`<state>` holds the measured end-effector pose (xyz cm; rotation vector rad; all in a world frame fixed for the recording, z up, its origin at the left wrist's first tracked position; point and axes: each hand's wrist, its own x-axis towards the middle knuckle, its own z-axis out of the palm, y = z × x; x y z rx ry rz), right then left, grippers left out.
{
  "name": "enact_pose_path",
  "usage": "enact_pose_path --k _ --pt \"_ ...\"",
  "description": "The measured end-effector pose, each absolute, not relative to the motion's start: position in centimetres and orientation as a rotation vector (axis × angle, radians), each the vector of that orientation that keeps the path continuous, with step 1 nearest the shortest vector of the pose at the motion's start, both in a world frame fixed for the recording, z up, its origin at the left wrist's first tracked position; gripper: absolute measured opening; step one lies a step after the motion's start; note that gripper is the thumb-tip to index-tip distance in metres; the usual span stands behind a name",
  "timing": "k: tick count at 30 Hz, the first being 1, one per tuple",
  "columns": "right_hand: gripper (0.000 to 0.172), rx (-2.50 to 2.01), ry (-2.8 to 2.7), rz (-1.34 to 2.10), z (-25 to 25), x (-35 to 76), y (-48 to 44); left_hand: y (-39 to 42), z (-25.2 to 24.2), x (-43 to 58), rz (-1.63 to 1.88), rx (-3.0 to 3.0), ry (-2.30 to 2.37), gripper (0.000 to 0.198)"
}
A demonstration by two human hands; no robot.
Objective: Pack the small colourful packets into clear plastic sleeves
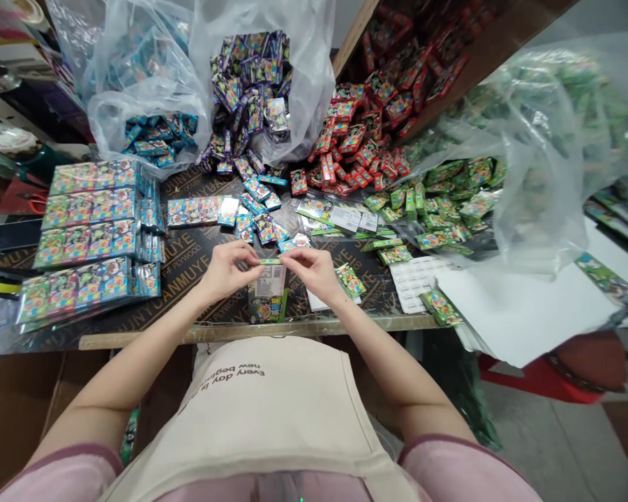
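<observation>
Between my hands, close to the table's front edge, is a small green box [271,261], seen edge-on. My left hand [229,270] pinches its left end with thumb and forefinger. At the other end the fingertips of my right hand [317,272] close on it. Directly below lies a green printed packet [268,303] with a clear window, partly covered by the box and fingers. Another green box [350,280] rests just right of my right wrist, by a white sheet. Several blue boxes [245,226] lie loose beyond my fingers.
Stacks of wrapped four-colour packs [86,240] stand at the left. Behind are piles of blue boxes [160,136], purple boxes [251,77], red boxes [363,139] and green boxes [450,202], some in plastic bags. A sticker sheet [416,284] and white paper [518,300] lie at the right.
</observation>
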<state>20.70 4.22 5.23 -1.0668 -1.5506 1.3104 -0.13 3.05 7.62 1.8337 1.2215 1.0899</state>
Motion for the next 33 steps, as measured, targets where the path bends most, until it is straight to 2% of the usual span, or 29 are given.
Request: enact_pose_path --k 3,6,8,11,17,21,33 --pt "0.023 -1.058 -1.792 1.035 4.8 23.5 4.6 2.7 7.6 -0.1 1.087 2.037 1.134 0.013" --pt "0.022 -1.367 -1.94 0.633 3.0 27.2 5.5 2.7 7.4 0.1 1.004 2.146 1.128 0.01" --pt "0.017 -1.587 -2.128 0.502 1.2 29.3 5.9 2.8 7.3 0.3 0.937 2.199 1.148 0.016" --pt "0.012 -1.755 -2.35 0.473 -1.2 31.1 5.6 2.9 7.3 0.7 0.919 2.171 1.149 0.014" --pt "0.011 -1.757 -2.324 0.485 -3.5 31.7 4.7 2.7 6.9 1.0 0.978 2.054 1.185 0.01" --pt "0.013 -1.68 -2.365 0.448 -3.8 31.7 4.4 2.7 6.7 1.0 0.985 2.035 1.188 0.01" --pt "0.008 -1.662 -2.127 0.65 -2.7 31.4 4.3 2.2 7.1 1.4 1.02 2.019 1.276 0.007"
